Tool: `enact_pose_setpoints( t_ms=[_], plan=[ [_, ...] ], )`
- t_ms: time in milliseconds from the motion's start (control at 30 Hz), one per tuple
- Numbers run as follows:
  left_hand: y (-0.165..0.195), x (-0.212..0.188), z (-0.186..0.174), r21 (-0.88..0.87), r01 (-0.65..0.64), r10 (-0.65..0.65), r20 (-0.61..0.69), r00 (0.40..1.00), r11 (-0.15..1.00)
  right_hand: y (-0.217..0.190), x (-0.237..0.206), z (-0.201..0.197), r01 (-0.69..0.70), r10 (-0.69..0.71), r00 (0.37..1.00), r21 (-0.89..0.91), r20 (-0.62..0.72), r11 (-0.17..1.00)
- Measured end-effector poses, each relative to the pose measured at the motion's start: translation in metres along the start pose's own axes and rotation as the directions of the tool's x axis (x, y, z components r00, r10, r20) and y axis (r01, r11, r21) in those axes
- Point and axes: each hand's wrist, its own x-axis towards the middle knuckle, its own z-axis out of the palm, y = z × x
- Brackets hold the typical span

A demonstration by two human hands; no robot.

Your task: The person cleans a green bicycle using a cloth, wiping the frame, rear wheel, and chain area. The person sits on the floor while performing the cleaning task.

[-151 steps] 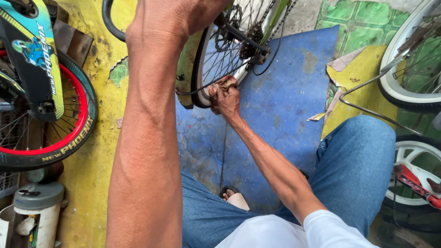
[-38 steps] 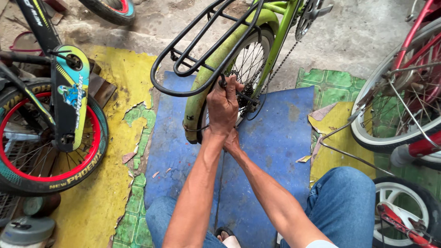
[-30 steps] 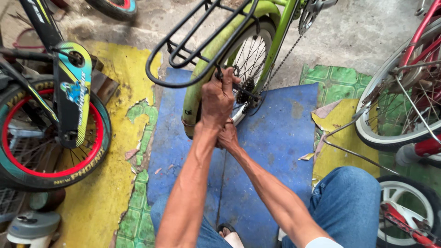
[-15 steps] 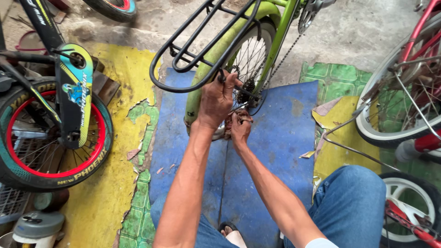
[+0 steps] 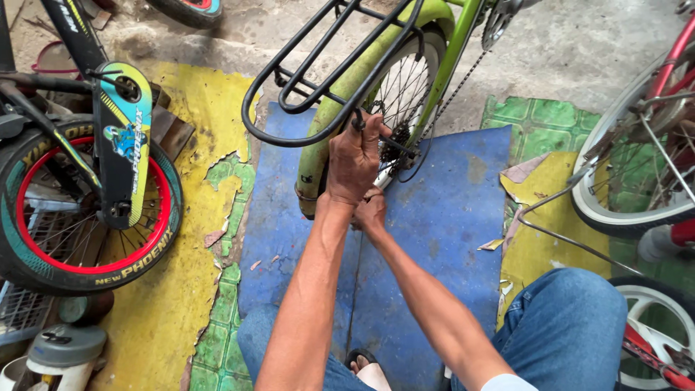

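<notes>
A lime-green bicycle stands ahead with its rear wheel [image 5: 405, 87], green mudguard [image 5: 318, 145] and black rear rack [image 5: 304, 58] over a blue mat [image 5: 449, 217]. My left hand [image 5: 355, 163] is closed around a thin black rack stay [image 5: 357, 118] beside the wheel hub. My right hand [image 5: 371, 210] sits just below it at the lower end of the mudguard. It is largely covered by my left wrist, so its fingers are hidden. The chain [image 5: 463, 80] hangs slack to the right of the wheel.
A small black bicycle with a red-rimmed wheel [image 5: 87, 268] stands at the left. A red bicycle's wheels [image 5: 615, 217] crowd the right edge, with a thin metal rod [image 5: 565, 239] on the floor. A grey-lidded can [image 5: 61, 347] is bottom left. My jeans knee [image 5: 572, 326] is bottom right.
My left hand came down from the top of the rack and took hold of the stay by the hub. My right hand slid from the hub to below my left wrist.
</notes>
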Motion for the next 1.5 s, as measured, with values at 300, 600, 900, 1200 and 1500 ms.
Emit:
enact_pose_setpoints(
  t_ms=[300,600,900,1200,1500],
  plan=[
    [0.004,0.002,-0.001,0.019,-0.031,0.031,-0.009,0.999,0.999,-0.022,0.026,-0.01,-0.038,0.086,0.967,0.196,-0.242,0.98],
    [0.003,0.005,0.0,-0.011,-0.024,0.024,0.01,1.0,1.0,0.023,0.002,-0.005,0.078,-0.078,0.996,0.01,0.044,0.997],
    [0.007,0.003,-0.001,-0.016,-0.002,0.002,0.017,1.0,1.0,-0.005,0.019,-0.014,0.161,-0.108,0.963,0.206,-0.248,0.965],
    [0.0,0.01,-0.007,0.025,-0.108,0.107,0.037,0.994,0.994,-0.004,0.004,-0.01,-0.083,0.069,0.992,0.126,0.108,0.989],
    [0.002,0.029,-0.024,-0.056,0.007,-0.001,0.12,0.993,0.998,-0.038,-0.017,0.006,-0.002,-0.015,0.999,0.32,0.052,0.948]
  ],
)
